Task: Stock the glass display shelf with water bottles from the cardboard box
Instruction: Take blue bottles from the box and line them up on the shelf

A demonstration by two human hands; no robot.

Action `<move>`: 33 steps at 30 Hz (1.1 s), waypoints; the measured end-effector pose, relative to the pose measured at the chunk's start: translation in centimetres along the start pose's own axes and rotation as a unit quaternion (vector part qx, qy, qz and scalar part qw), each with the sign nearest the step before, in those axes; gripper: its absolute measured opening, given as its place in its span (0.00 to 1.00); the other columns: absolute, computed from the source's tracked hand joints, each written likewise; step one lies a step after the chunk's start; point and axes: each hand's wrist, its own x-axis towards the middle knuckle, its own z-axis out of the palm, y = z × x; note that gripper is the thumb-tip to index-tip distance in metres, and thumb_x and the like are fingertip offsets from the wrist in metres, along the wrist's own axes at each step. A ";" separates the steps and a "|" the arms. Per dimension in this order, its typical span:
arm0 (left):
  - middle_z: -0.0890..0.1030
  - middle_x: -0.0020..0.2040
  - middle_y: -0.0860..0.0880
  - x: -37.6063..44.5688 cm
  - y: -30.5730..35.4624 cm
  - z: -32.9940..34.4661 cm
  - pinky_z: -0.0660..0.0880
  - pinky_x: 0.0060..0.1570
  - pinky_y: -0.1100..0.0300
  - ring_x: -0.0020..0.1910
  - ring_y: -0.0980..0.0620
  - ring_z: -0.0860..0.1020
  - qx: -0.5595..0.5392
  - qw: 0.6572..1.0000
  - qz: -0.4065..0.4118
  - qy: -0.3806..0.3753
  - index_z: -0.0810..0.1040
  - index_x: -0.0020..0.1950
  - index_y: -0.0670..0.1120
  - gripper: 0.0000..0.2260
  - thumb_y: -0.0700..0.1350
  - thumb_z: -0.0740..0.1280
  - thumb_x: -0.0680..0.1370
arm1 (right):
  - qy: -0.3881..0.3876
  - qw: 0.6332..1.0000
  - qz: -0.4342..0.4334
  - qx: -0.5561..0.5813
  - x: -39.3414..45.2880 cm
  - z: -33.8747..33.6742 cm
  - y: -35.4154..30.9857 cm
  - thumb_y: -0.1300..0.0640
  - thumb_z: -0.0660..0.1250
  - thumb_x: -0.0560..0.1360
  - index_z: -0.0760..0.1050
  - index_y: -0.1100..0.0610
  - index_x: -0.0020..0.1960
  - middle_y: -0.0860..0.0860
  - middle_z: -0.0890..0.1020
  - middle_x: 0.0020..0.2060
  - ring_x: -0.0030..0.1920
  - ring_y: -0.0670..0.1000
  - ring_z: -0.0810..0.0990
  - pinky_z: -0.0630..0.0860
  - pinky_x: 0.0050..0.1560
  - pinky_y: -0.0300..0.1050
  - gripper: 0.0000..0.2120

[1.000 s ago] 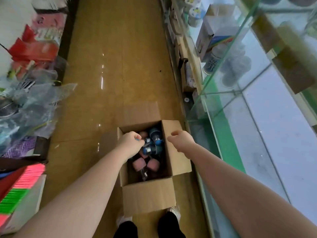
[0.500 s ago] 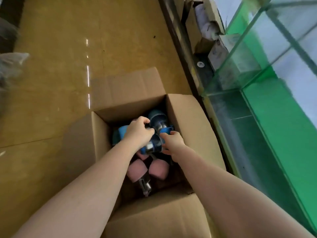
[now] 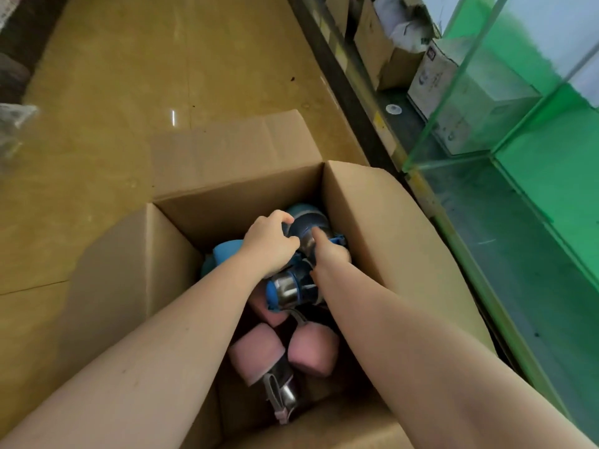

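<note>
An open cardboard box (image 3: 382,222) stands on the floor below me, holding several blue and pink water bottles. Both my hands are deep inside it. My left hand (image 3: 269,243) curls over the top of a blue bottle (image 3: 309,222) at the box's far end. My right hand (image 3: 327,254) presses against the same bottle from the right, fingers closed around it. Another blue bottle with a metal band (image 3: 287,290) lies just below my hands. Pink bottles (image 3: 256,354) lie nearer to me. The glass display shelf (image 3: 505,131) rises at the right.
Brown shiny floor (image 3: 129,92) stretches to the left and ahead. Cardboard cartons (image 3: 385,59) sit under the shelving at the upper right. The shelf's low green-edged glass panel (image 3: 534,286) runs alongside the box's right flap.
The view has dropped closer to the box. My hands went from its rim down among the bottles and have shifted to the far blue bottle, closing on it.
</note>
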 end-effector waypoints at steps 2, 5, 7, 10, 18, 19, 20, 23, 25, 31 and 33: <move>0.69 0.67 0.44 -0.2 -0.1 -0.3 0.67 0.53 0.58 0.62 0.45 0.71 0.015 1.000 -0.003 -0.005 0.66 0.70 0.49 0.20 0.45 0.62 0.78 | 0.005 0.999 -0.023 -0.036 -0.5 0.1 -0.2 0.47 0.70 0.72 0.70 0.66 0.65 0.59 0.77 0.60 0.61 0.58 0.77 0.74 0.61 0.50 0.30; 0.67 0.68 0.44 -0.5 -0.4 -0.8 0.67 0.55 0.58 0.62 0.46 0.71 0.039 0.999 -0.006 -0.012 0.65 0.71 0.48 0.21 0.45 0.63 0.78 | 0.023 0.993 -0.071 -0.092 -1.1 0.1 -0.5 0.49 0.72 0.70 0.70 0.65 0.65 0.59 0.77 0.59 0.59 0.59 0.77 0.74 0.58 0.48 0.30; 0.67 0.68 0.44 -0.8 -0.6 -1.4 0.68 0.58 0.57 0.63 0.45 0.70 0.057 0.998 -0.006 -0.012 0.64 0.72 0.48 0.22 0.45 0.63 0.78 | 0.038 0.986 -0.109 -0.123 -1.8 -0.3 -0.7 0.49 0.73 0.67 0.71 0.63 0.63 0.58 0.77 0.58 0.57 0.59 0.78 0.75 0.59 0.51 0.29; 0.64 0.70 0.44 -1.5 -0.1 -3.2 0.68 0.63 0.53 0.67 0.44 0.68 0.080 0.997 -0.005 -0.008 0.61 0.73 0.48 0.26 0.44 0.64 0.77 | 0.052 0.962 -0.189 -0.190 -4.5 -0.7 -1.7 0.46 0.71 0.65 0.69 0.59 0.62 0.55 0.76 0.57 0.55 0.57 0.77 0.75 0.58 0.54 0.30; 0.63 0.72 0.47 -6.5 6.0 -14.2 0.66 0.65 0.52 0.70 0.46 0.64 0.033 0.999 0.022 0.014 0.55 0.75 0.47 0.43 0.48 0.76 0.67 | -0.029 0.846 -0.412 -0.337 -18.5 -1.2 -13.5 0.47 0.68 0.68 0.72 0.53 0.58 0.47 0.78 0.45 0.50 0.51 0.78 0.72 0.47 0.44 0.20; 0.66 0.70 0.48 -7.6 7.1 -16.1 0.67 0.63 0.53 0.69 0.46 0.66 0.014 0.999 0.034 0.024 0.57 0.74 0.47 0.43 0.49 0.77 0.65 | -0.044 0.836 -0.428 -0.342 -20.8 -1.2 -15.5 0.48 0.68 0.67 0.74 0.52 0.55 0.47 0.79 0.43 0.47 0.51 0.78 0.72 0.44 0.44 0.18; 0.69 0.65 0.49 -8.8 8.3 -18.0 0.70 0.59 0.54 0.65 0.48 0.70 -0.004 0.998 0.051 0.039 0.61 0.72 0.48 0.43 0.49 0.79 0.62 | -0.058 0.828 -0.439 -0.343 -23.2 -1.1 -17.4 0.48 0.68 0.67 0.75 0.52 0.53 0.47 0.79 0.41 0.44 0.50 0.78 0.73 0.43 0.45 0.16; 0.73 0.56 0.57 -12.7 12.4 -24.5 0.73 0.51 0.57 0.55 0.53 0.74 -0.050 0.992 0.093 0.068 0.65 0.63 0.53 0.39 0.52 0.81 0.57 | -0.098 0.811 -0.466 -0.340 -30.9 -1.4 -23.3 0.48 0.69 0.68 0.76 0.51 0.53 0.47 0.80 0.42 0.44 0.49 0.78 0.76 0.44 0.45 0.15; 0.75 0.56 0.57 -15.2 15.6 -28.8 0.76 0.54 0.52 0.55 0.53 0.76 -0.083 0.988 0.111 0.075 0.65 0.60 0.56 0.38 0.54 0.80 0.55 | -0.118 0.809 -0.473 -0.328 -36.1 -1.9 -27.0 0.49 0.70 0.69 0.76 0.51 0.56 0.46 0.79 0.43 0.45 0.48 0.78 0.74 0.44 0.41 0.16; 0.76 0.57 0.56 -21.7 24.6 -39.9 0.76 0.55 0.51 0.55 0.52 0.76 -0.120 0.975 0.137 0.127 0.65 0.63 0.54 0.38 0.55 0.79 0.58 | -0.140 0.810 -0.502 -0.269 -49.3 -2.7 -36.2 0.48 0.71 0.69 0.72 0.50 0.62 0.43 0.78 0.46 0.49 0.46 0.77 0.70 0.46 0.38 0.23; 0.75 0.58 0.55 -23.3 27.0 -42.9 0.76 0.55 0.52 0.56 0.52 0.76 -0.134 0.970 0.141 0.147 0.65 0.64 0.52 0.39 0.56 0.79 0.58 | -0.149 0.809 -0.508 -0.256 -53.1 -2.8 -38.6 0.45 0.73 0.66 0.72 0.51 0.64 0.46 0.80 0.52 0.53 0.47 0.78 0.72 0.50 0.41 0.29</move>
